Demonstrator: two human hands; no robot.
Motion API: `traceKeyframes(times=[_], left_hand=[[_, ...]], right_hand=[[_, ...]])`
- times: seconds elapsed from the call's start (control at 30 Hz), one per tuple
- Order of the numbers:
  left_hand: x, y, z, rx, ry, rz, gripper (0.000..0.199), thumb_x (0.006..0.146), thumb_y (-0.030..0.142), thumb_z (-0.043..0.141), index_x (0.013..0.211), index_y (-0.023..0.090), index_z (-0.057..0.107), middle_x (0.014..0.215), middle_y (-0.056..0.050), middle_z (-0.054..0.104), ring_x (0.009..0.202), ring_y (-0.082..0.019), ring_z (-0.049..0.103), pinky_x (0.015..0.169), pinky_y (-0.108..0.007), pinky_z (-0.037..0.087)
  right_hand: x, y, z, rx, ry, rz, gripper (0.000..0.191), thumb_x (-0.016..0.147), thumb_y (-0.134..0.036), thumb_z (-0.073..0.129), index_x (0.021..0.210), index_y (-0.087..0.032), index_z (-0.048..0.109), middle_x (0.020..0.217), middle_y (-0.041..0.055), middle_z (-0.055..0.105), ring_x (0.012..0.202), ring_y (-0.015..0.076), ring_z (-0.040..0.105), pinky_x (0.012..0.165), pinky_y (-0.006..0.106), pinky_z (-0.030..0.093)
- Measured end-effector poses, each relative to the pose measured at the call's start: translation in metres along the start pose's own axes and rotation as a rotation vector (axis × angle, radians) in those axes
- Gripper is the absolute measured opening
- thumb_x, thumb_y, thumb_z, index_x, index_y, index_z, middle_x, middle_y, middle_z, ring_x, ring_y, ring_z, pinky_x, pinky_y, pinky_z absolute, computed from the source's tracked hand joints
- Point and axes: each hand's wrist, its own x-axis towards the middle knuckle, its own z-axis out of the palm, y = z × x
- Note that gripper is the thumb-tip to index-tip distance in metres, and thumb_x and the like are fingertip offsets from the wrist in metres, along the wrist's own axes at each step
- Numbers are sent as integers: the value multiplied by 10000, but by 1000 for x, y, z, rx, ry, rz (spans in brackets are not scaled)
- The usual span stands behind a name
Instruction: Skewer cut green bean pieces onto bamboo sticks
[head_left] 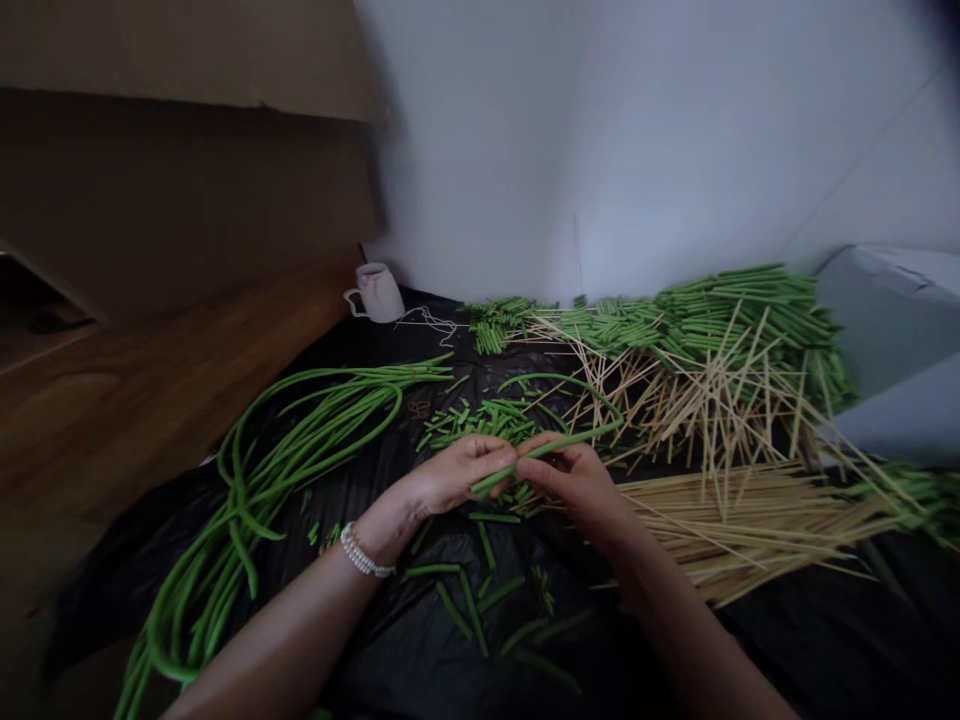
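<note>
A long green bean [581,437] runs through both of my hands, its near end showing under my left fingers and its far part curling back over the pile. My left hand [469,470], with a beaded bracelet on the wrist, pinches the bean close to that end. Right beside it, my right hand [574,480] grips the same bean between thumb and fingers. Cut bean pieces [480,420] are heaped just behind my hands, and several loose pieces [471,605] lie in front. To the left rests a bundle of long whole beans [300,450].
Thin wooden sticks [750,530] lie in a heap on the right. Behind them are stacked rows of green pieces [735,310]. A white mug [377,295] stands at the back by a string. Black plastic sheeting [405,660] covers the surface; a cardboard box [187,190] rises at left.
</note>
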Motion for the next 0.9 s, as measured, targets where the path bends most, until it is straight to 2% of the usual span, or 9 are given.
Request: traceKeyframes(times=[0.13, 0.2, 0.3, 0.4, 0.5, 0.67, 0.8, 0.9], left_hand=[[-5, 7, -2, 12, -92, -84, 350, 762, 457, 665, 762, 110, 615, 528, 13, 560, 396, -35, 357, 377, -185, 163], [-6, 10, -2, 16, -116, -105, 332, 761, 435, 675, 773, 107, 626, 541, 10, 573, 384, -25, 346, 367, -183, 145], [-5, 10, -1, 2, -127, -122, 331, 718, 418, 720, 784, 104, 637, 557, 0, 593, 387, -25, 368, 364, -172, 165], [-2, 5, 0, -77, -27, -69, 320, 689, 385, 756, 798, 110, 632, 612, -15, 626, 417, -23, 413, 389, -151, 230], [4, 0, -1, -196, 112, 48, 292, 705, 359, 752, 767, 114, 607, 645, -6, 618, 422, -4, 392, 408, -132, 259], [12, -4, -2, -328, 254, 175, 303, 712, 360, 749, 720, 124, 560, 501, 60, 472, 399, -9, 349, 394, -118, 238], [13, -1, -4, -432, 294, 216, 270, 758, 346, 710, 760, 130, 547, 522, 56, 476, 401, -21, 362, 399, -129, 270], [11, 5, -7, -514, 248, 222, 210, 815, 316, 641, 782, 138, 536, 539, 59, 471, 380, -15, 306, 380, -135, 233]], right_hand=[[3, -1, -3, 164, 46, 21, 232, 675, -340, 779, 809, -212, 640, 584, -55, 565, 522, 78, 475, 489, 191, 362], [4, -2, -6, 275, 100, 6, 222, 699, -345, 764, 810, -217, 620, 567, -63, 554, 497, 69, 466, 482, 184, 366], [6, -2, -10, 313, 126, -8, 214, 701, -328, 767, 774, -206, 607, 577, -50, 583, 495, 69, 491, 474, 179, 372], [7, -2, -11, 292, 148, -39, 203, 695, -323, 771, 747, -198, 620, 602, -30, 623, 524, 81, 532, 481, 183, 388], [6, -2, -8, 223, 207, -85, 193, 680, -322, 779, 745, -195, 648, 667, -3, 669, 574, 100, 566, 497, 197, 408], [3, 3, 4, -13, 182, -112, 164, 662, -298, 788, 753, -196, 697, 635, -15, 647, 593, 109, 570, 565, 228, 445], [2, 4, 6, 43, 150, -84, 172, 697, -320, 765, 806, -204, 699, 654, -12, 658, 589, 99, 566, 558, 215, 428], [2, 2, 3, 193, 98, -36, 184, 703, -344, 761, 761, -190, 680, 636, -12, 648, 533, 76, 530, 517, 197, 394]])
